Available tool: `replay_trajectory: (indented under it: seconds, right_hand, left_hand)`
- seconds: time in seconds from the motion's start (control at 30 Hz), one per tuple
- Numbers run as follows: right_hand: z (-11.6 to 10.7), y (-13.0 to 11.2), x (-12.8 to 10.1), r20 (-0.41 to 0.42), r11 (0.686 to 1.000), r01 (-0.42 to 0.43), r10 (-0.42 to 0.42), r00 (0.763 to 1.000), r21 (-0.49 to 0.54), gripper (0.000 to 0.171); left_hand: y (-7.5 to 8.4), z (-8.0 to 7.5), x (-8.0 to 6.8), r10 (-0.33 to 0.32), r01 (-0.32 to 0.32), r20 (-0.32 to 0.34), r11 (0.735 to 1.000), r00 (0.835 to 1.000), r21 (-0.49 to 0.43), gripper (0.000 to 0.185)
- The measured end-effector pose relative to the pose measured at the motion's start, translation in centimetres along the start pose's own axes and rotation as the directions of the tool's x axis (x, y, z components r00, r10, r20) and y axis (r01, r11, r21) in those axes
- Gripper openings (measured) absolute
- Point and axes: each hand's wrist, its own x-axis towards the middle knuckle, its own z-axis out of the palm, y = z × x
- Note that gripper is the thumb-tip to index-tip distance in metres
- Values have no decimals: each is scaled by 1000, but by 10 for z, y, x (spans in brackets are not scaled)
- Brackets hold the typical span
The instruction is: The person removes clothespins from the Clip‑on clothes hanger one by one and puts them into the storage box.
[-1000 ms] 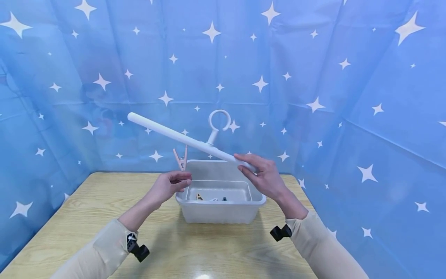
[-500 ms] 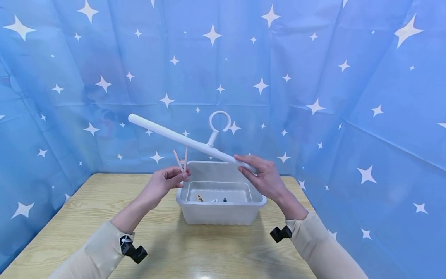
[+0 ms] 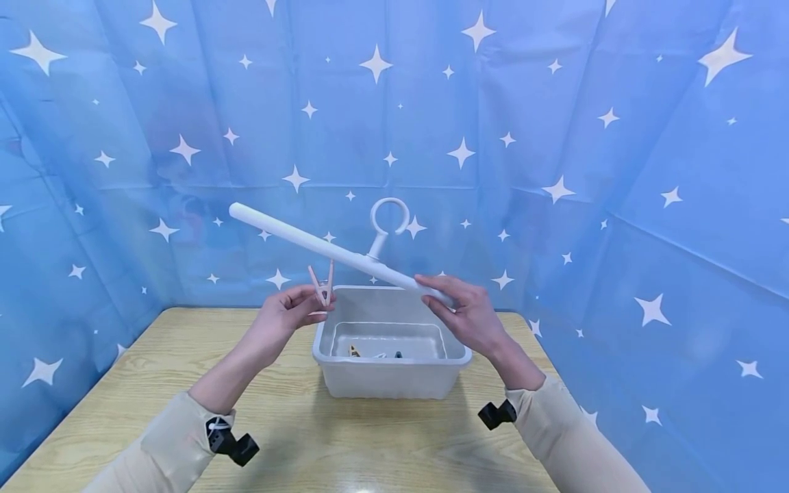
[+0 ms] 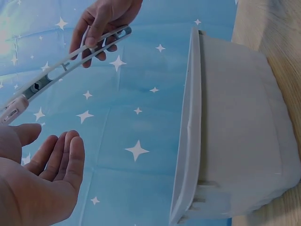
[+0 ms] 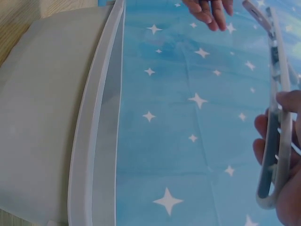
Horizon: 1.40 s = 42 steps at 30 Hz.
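Note:
My right hand [image 3: 440,296] grips the lower right end of a white hanger bar [image 3: 308,241], which slants up to the left and carries a ring hook [image 3: 390,216]. My left hand [image 3: 314,305] pinches a pink clothespin [image 3: 321,284] upright, its tips just under the bar's middle. Both hands hover over a translucent white bin [image 3: 391,383]. In the left wrist view the left hand [image 4: 47,174] is below the bar [image 4: 70,66], with the pin's end [image 4: 13,109] at the edge. In the right wrist view the fingers [image 5: 287,155] curl round the bar's end [image 5: 277,117].
A few small clips [image 3: 372,353] lie in the bin's bottom. The bin stands at the back middle of a wooden table [image 3: 154,370]. Blue star-printed cloth [image 3: 555,137] closes in the back and both sides. Bare wood lies left of and in front of the bin.
My left hand has lifted the clothespin a little, up toward the bar. The right hand and the hanger have stayed nearly still.

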Motion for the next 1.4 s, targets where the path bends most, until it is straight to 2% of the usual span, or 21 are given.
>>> replay_trajectory:
  seconds: [0.3,0.43,0.57,0.67,0.77,0.9,1.13,1.4]
  right_hand:
    - [0,0,-1,2,1000,-2,2,1000,-1,40]
    - [0,-1,-1,5,1000,-6,6,1000,-2,40]
    - [0,-1,-1,8,1000,-12,12,1000,-2,41]
    - [-1,-1,-1,7,1000,-10,10,1000,0,41]
    - [0,-1,-1,5,1000,-6,6,1000,-1,41]
    - [0,-1,0,8,1000,-6,6,1000,6,41]
    - [1,-2,0,13,1000,-1,1,1000,13,41]
    - [1,-3,0,20,1000,-6,5,1000,14,41]
  left_hand:
    - [6,2,-3,64,-64,-4,993,998,-100,38]
    - [10,4,-4,94,-93,-3,979,996,-180,42]
    - [15,5,-5,133,-121,20,945,991,-305,36]
    - [17,6,-6,181,-141,70,911,981,-388,37]
    - [19,6,-5,220,-146,121,884,968,-444,39]
    - [21,7,-5,232,-128,160,864,959,-486,41]
    - [22,7,-4,233,-106,193,855,953,-508,42]
    - [23,7,-5,201,-89,186,873,962,-479,41]
